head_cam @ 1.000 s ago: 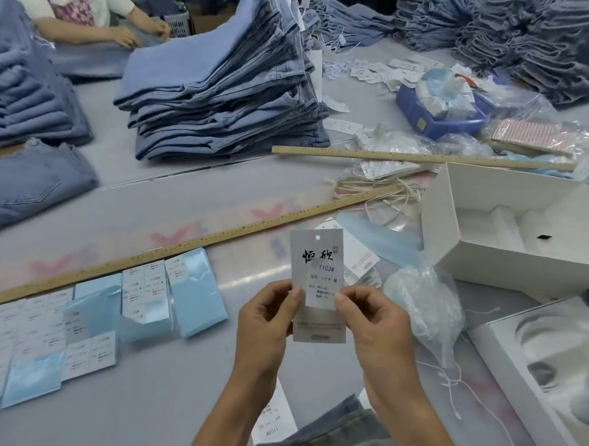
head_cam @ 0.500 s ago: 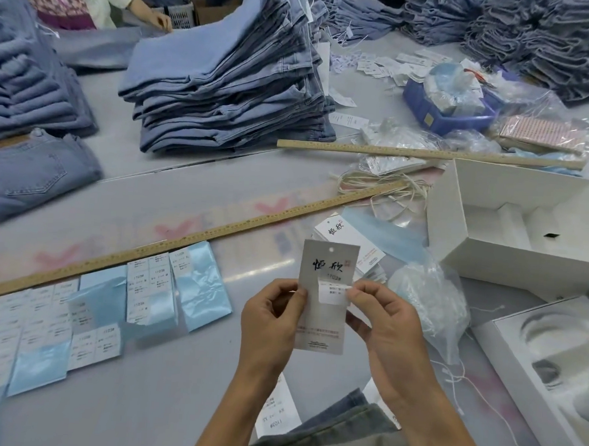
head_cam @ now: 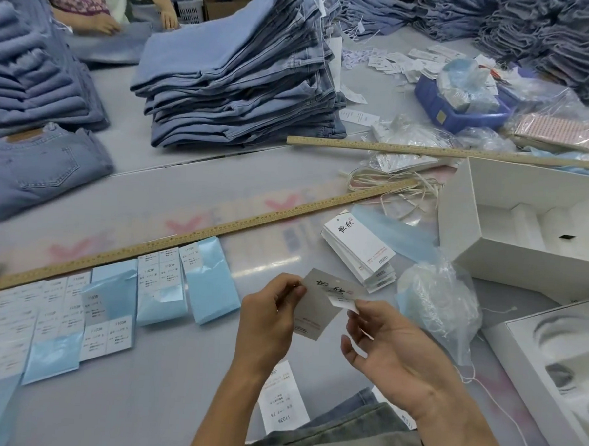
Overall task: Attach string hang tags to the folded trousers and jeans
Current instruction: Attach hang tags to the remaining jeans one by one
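Hands meet low in the middle of the view, above the gray table (head_cam: 174, 404). The left hand (head_cam: 269, 318) pinches the left edge of a gray hang tag (head_cam: 316, 309) between its thumb and curled fingers, and the tag is tilted with its top leaning to 1 o'clock. The right hand (head_cam: 389, 340) pinches a small white sticker (head_cam: 342, 301) at the tag's right side with thumb and first finger, while its other fingers hang loose. The sticker touches the tag just under the black writing.

At 1 o'clock from the hands, close by, a stack of white tags (head_cam: 360, 252) lies on the table. At 3 o'clock from the hands sits a clear plastic bag (head_cam: 442, 305). Past the bag, at 2 o'clock, stands an open white box (head_cam: 525, 228).

At 9 o'clock from the hands, sheets of size stickers (head_cam: 110, 319) on shiny blue backing lie in a row. A long wooden ruler (head_cam: 197, 234) runs along the top of them. A bundle of strings (head_cam: 400, 187) lies at the ruler's far right end.

At 12 o'clock, far up the table, a tall pile of folded jeans (head_cam: 239, 83) stands. More jeans (head_cam: 40, 168) lie at 10 o'clock. Another person (head_cam: 93, 4) works at 11 o'clock, at the far edge of the table.
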Motion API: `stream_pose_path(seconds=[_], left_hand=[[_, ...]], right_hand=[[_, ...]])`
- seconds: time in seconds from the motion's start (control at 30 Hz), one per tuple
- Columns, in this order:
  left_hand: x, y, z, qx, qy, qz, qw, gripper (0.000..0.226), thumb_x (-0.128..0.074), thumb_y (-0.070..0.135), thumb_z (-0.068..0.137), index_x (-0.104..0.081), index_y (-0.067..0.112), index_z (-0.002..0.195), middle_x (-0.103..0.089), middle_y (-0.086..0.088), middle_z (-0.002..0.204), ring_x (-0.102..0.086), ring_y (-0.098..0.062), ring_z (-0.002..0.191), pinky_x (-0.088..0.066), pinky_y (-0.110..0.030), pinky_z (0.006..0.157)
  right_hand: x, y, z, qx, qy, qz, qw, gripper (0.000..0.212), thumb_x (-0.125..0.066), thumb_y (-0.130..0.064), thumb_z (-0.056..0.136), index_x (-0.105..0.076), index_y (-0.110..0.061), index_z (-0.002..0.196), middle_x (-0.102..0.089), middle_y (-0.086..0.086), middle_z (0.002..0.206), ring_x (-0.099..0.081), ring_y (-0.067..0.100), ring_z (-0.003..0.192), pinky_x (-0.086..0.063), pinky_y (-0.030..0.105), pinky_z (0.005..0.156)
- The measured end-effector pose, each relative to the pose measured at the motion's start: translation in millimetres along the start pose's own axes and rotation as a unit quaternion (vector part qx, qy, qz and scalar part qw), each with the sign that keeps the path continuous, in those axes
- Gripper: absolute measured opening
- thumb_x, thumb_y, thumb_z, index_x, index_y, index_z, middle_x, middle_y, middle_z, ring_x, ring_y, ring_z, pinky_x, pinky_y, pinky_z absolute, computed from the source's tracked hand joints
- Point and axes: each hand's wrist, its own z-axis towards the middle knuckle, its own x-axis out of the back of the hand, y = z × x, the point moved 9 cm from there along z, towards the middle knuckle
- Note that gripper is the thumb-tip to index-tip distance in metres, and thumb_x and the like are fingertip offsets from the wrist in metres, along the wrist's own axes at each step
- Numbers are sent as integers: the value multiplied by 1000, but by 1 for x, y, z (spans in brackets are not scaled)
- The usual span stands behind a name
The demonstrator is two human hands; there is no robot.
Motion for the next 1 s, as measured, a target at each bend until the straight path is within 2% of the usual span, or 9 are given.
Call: stream_pose_path(seconds=[0.07, 0.13, 0.33, 0.43, 0.53, 0.6, 0.7, 0.83, 1.0], left_hand=[[5, -1, 3, -32, -7, 20, 999, 22, -60, 19, 101, -66, 38, 95, -64, 42, 95, -61, 2, 91, -47, -17, 59], [10, -3, 5, -56, -13, 26, 998, 17, -58, 22, 101, -68, 36, 99, -62, 46, 98, -60, 3, 91, -45, -13, 60], [26, -5, 10, -84, -15, 10, 996, 23, -55, 19, 96, -63, 39, 106, -63, 44, 101, -61, 8, 92, -45, -9, 63], [33, -2, 11, -94, -3, 14, 995, 29, -54, 19, 96, -62, 46, 102, -64, 42, 98, -62, 6, 92, -47, -11, 62], [32, 2, 14, -101, -16, 29, 994, 21, -55, 21, 98, -62, 40, 103, -63, 43, 97, -61, 6, 91, -47, -11, 64], [27, 11, 14, -113, -53, 46, 991, 15, -62, 26, 98, -62, 39, 107, -61, 44, 100, -60, 8, 94, -48, -8, 72], [23, 25, 13, -122, -93, 42, 987, 31, -67, 35, 89, -63, 43, 119, -60, 41, 117, -63, 3, 109, -50, -11, 90], [23, 36, 10, -111, -96, -7, 989, 28, -63, 40, 93, -64, 45, 121, -62, 46, 104, -68, -6, 96, -56, -17, 80], [14, 37, 7, -79, -79, -40, 993, 23, -58, 35, 95, -71, 47, 109, -59, 51, 106, -64, -5, 95, -58, -27, 74]], right_hand=[[-1, 5, -1, -25, 2, 3, 1000, 45, -78, -9, 64, -72, -6, 109, -64, 4, 80, -57, 13, 73, -49, 32, 71], [-2, 8, -2, -34, -2, 6, 999, 47, -79, -8, 61, -72, -5, 107, -63, 5, 80, -56, 13, 72, -49, 31, 70], [-11, 15, -3, -44, -28, -10, 999, 19, -80, -9, 63, -79, -6, 81, -65, 8, 82, -58, 15, 71, -50, 33, 69], [-18, 20, -6, -49, -43, -24, 998, 13, -79, -11, 66, -81, -7, 78, -66, 9, 84, -58, 15, 71, -52, 32, 67], [-18, 14, -6, -25, -42, -28, 998, 9, -78, -11, 66, -79, -9, 75, -66, 8, 83, -60, 15, 71, -52, 33, 66], [-15, 2, -6, 24, -34, -46, 998, 5, -77, -13, 65, -78, -12, 70, -68, 8, 81, -62, 15, 72, -53, 35, 68], [-15, -12, -8, 84, -32, -110, 990, 8, -76, -19, 67, -80, -13, 71, -74, 9, 87, -65, 16, 79, -55, 39, 77], [-25, -14, -11, 113, -66, -147, 980, 9, -72, -20, 72, -80, -18, 73, -76, 11, 92, -69, 13, 79, -57, 36, 78], [-19, -15, -8, 121, -47, -152, 980, 12, -72, -21, 71, -77, -14, 80, -76, 15, 92, -70, 17, 74, -56, 39, 76]])
